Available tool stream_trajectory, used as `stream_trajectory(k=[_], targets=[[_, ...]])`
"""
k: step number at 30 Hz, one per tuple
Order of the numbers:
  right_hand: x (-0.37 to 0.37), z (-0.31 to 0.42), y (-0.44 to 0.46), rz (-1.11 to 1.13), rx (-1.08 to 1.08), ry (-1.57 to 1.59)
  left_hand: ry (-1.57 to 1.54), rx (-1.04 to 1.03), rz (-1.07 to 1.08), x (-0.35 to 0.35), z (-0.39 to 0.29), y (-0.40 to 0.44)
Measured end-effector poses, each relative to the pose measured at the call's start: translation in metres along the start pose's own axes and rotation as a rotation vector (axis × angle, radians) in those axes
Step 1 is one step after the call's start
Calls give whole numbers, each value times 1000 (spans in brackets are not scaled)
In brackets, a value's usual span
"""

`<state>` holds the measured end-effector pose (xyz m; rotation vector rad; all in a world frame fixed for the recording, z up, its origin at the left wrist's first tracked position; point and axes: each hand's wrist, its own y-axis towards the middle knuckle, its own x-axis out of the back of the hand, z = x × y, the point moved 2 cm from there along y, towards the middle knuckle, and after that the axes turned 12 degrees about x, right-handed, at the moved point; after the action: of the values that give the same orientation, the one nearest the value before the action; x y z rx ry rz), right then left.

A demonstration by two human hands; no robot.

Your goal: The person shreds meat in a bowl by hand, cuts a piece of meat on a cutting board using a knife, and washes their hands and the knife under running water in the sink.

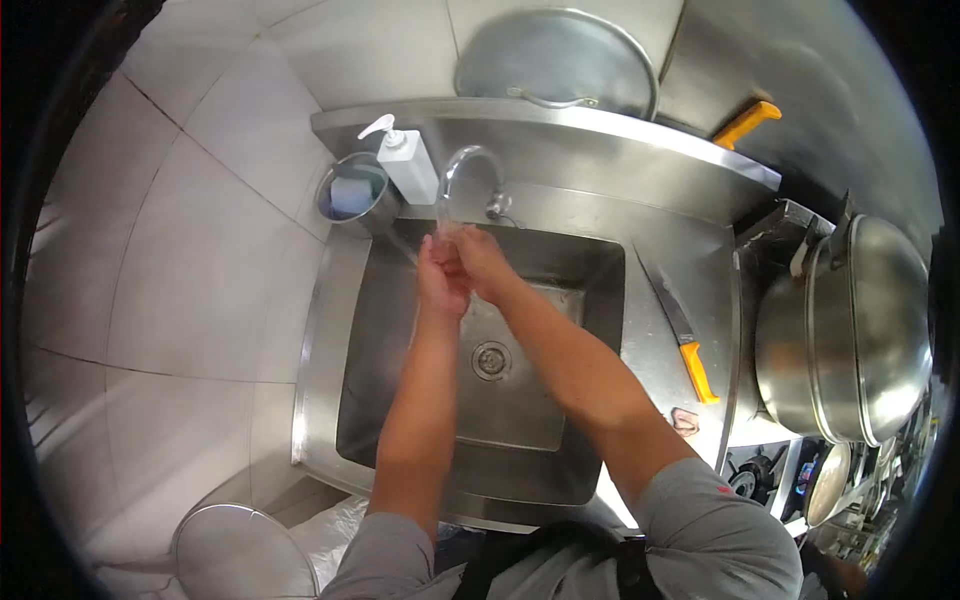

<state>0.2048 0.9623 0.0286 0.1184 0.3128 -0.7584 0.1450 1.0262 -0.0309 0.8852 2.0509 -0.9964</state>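
Note:
My left hand point(440, 280) and my right hand point(480, 258) are together beneath the curved metal tap point(470, 155), at the back of a steel sink point(400, 400). Their fingers are curled and pressed against each other, partly blurred. No object shows in either hand. Water seems to run from the spout onto them, though the stream is hard to make out. Behind and to the left of the hands stand a white pump bottle point(408, 168) and a metal cup point(378, 212) with a pale blue sponge point(351, 196) in it.
On the counter right of the sink lies a knife with an orange handle point(699, 373), beside a small brownish scrap point(685, 421). Another orange handle point(748, 125) sticks up behind the backsplash. A large steel pot point(790, 345) stands far right; a round lid point(560, 55) leans at the back.

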Motion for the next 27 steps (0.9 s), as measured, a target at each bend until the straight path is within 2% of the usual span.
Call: stream_trajectory(k=[1, 2, 4, 5, 6, 7, 8, 9, 11, 13, 14, 16, 17, 19, 20, 22, 23, 25, 26, 27], targets=[[-16, -12, 10, -62, -107, 305, -89, -37, 21, 6, 2, 2], [-22, -24, 15, -58, -112, 315, -82, -42, 14, -3, -1, -7], [-24, -44, 24, -88, -95, -130, 21, 18, 52, -20, -6, -22], [-22, -54, 25, -87, -98, -131, 19, 17, 50, -9, -8, -16], [-21, -58, 26, 98, 133, -820, -7, 115, -45, 2, -9, -8], [-21, -58, 26, 212, 240, -1164, -33, 214, -136, 0, -10, -6], [-20, -58, 27, 286, 374, -1511, -34, 220, -131, -5, -10, -4], [-15, -61, 26, 235, 250, -1216, -19, 171, -198, -8, -8, -4], [-3, -56, 17, 171, 118, -925, -4, 137, -266, -28, 4, -21], [3, -49, 10, -60, 144, -698, -28, 37, -22, -49, 19, -45], [2, -51, 11, -56, 145, -694, -26, 32, -25, -46, 17, -44], [-3, -46, 14, -2, 522, -887, 100, 67, -23, -37, 11, -29], [-6, -40, 11, 2, 524, -885, 99, 62, -24, -27, 6, -16], [-11, -34, 5, -76, 220, -610, 179, -16, -127, -15, -10, 3], [-9, -40, 9, -69, 219, -605, 180, -22, -133, -13, -13, 3], [-6, -39, 18, -29, 96, -19, 494, -113, -97, -13, -21, 4], [-8, -36, 17, -22, 100, -22, 490, -121, -96, -13, -25, 4], [-8, -37, 9, -170, -138, 511, 685, -57, -265, -7, -31, 2], [-12, -36, 9, -171, -137, 513, 688, -56, -265, -8, -31, 3], [-20, -35, 13, -320, -208, 513, 703, -56, -269, -11, -34, 6]])
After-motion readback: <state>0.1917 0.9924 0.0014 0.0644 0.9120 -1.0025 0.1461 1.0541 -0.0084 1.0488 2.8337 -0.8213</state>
